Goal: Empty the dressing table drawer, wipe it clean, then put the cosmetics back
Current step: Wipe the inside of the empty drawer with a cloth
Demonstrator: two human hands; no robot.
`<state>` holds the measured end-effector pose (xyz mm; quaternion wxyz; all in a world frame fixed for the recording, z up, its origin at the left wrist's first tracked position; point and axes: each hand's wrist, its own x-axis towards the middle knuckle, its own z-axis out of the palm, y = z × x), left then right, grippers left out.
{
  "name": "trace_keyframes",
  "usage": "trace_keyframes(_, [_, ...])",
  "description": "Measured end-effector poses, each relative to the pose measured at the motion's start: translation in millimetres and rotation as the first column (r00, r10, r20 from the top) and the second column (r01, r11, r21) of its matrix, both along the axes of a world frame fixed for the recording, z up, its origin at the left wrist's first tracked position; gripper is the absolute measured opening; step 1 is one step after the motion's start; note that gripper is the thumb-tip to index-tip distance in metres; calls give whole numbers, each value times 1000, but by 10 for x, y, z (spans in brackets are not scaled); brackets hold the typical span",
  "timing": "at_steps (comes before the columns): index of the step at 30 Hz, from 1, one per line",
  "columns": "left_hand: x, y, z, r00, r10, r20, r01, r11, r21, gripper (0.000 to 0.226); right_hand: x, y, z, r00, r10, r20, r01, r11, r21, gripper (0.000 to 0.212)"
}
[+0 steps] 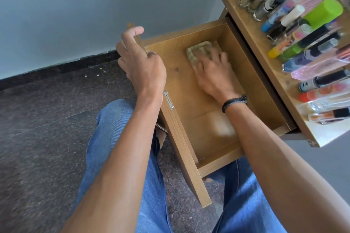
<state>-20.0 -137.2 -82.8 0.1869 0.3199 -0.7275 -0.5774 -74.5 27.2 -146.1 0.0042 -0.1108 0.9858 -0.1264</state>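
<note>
My right hand (214,73) presses the cloth (198,49) flat, fingers spread, on the open drawer (181,89) floor near its far wall. My left hand (141,66) grips the front panel (181,138) (1 finger lifted). Cosmetics (306,43) line the tabletop (244,19).

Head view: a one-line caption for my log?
Right hand presses a cloth on the empty drawer floor; left hand grips its front; cosmetics sit on the tabletop.

One left hand (142,71), one right hand (213,76), one drawer (180,135), one cloth (196,51), cosmetics (322,14) uncounted
</note>
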Motion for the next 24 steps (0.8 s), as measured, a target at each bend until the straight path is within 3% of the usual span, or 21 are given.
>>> trace_keyframes(3, [-3, -5, 3, 1000, 7, -2, -7, 1000, 16, 59, 207, -341, 2, 942, 257, -215, -263, 965, 0, 40])
trace_keyframes(4, [-3, -7, 1, 1000, 11, 0, -11, 1000, 24, 59, 279, -467, -26, 933, 287, -218, -294, 956, -1, 38])
trace_keyframes(7, [-2, -21, -17, 1000, 17, -23, -15, 997, 70, 58, 369, -673, -74, 974, 218, -57, -217, 976, 18, 48])
trace_keyframes(12, [-17, -58, -79, 996, 41, -83, -28, 988, 154, 65, 275, -542, -49, 973, 225, -42, -222, 973, 62, 43])
trace_keyframes(14, [-22, -66, -101, 995, 42, -89, -27, 987, 159, 67, 223, -483, -23, 988, 155, -18, -153, 985, 76, 43])
trace_keyframes(19, [-46, -70, -121, 993, 25, -114, -6, 987, 163, 69, -2, -120, -5, 986, -167, -17, 167, 986, -14, 46])
trace_keyframes(24, [-46, -91, -106, 994, 25, -103, -1, 975, 224, 66, -65, -92, -130, 982, -180, 51, 185, 972, -143, 48])
